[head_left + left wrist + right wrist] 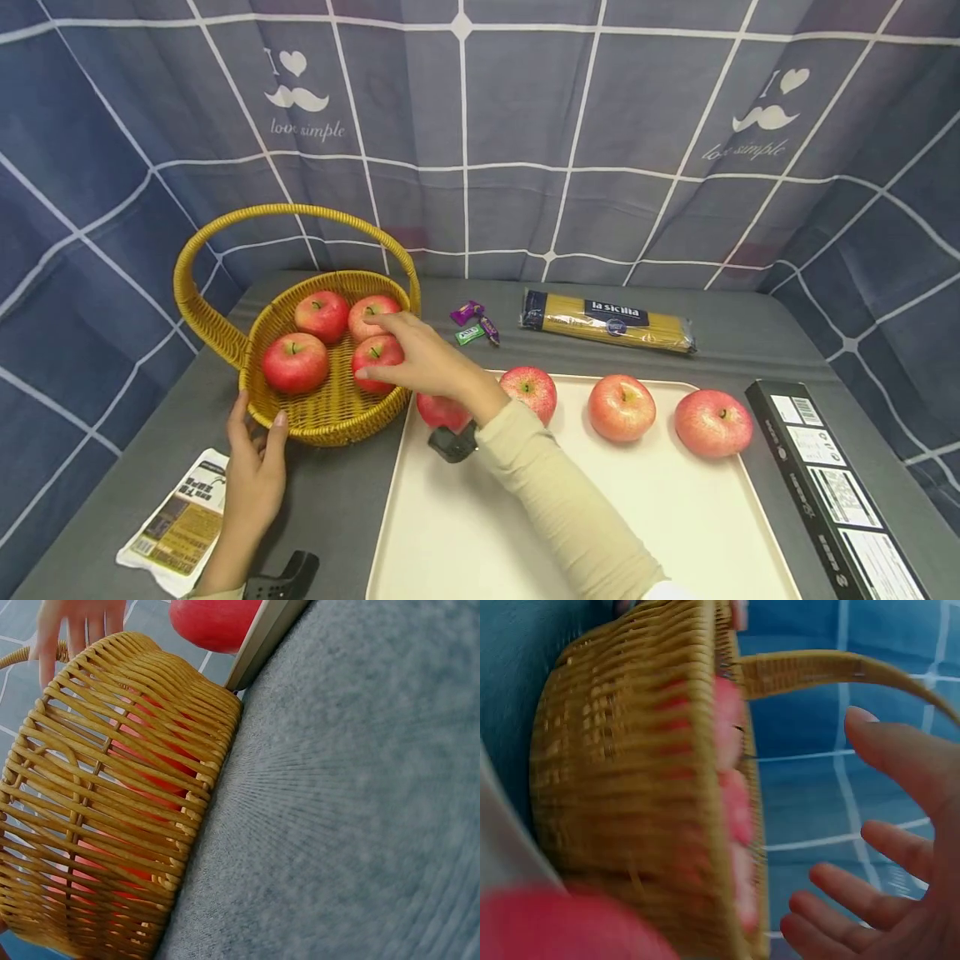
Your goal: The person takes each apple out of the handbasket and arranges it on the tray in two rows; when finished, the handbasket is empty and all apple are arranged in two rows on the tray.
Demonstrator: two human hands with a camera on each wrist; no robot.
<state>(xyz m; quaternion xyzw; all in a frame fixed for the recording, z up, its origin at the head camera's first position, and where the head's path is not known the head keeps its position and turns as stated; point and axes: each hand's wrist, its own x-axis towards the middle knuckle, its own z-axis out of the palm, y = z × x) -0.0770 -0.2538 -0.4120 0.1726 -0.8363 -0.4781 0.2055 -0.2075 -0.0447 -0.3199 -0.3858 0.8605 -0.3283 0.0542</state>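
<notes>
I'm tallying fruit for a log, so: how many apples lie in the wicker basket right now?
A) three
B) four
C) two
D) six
B: the head view shows four red apples inside the yellow wicker basket, while the right hand hovers open over them and the left hand touches the rim.

Blue checked curtain (525, 125) hangs behind a grey-clothed table (750, 325) — evenly lit.
</notes>
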